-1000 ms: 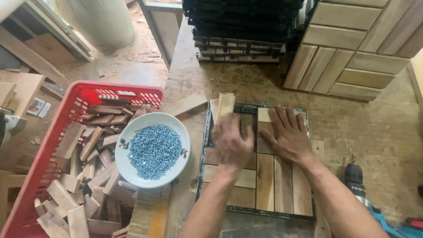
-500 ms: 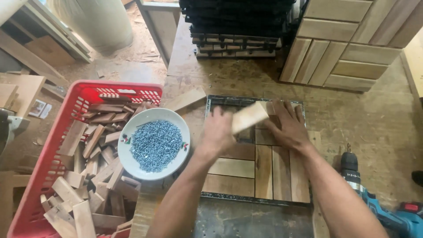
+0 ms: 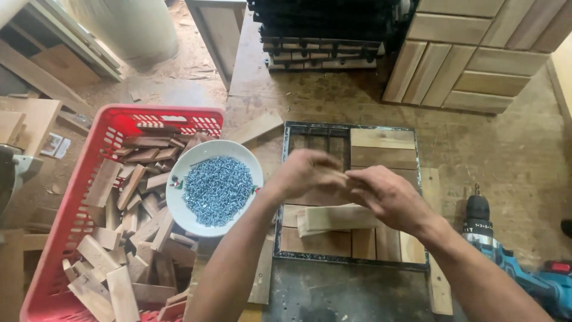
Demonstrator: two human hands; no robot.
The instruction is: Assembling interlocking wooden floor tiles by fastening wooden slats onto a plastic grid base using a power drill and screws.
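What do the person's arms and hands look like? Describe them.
Both forearms are bare, with no sleeves in view. The left hand and right hand wear no gloves. No watch, ring or wristband is visible. Upper arms are out of frame.

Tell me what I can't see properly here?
Head view:
- Square black metal frame: its middle is hidden by the left hand and right hand.
- Blue cordless drill: cut off by the right edge.
- Small silver screws in the white bowl: too tiny to count.
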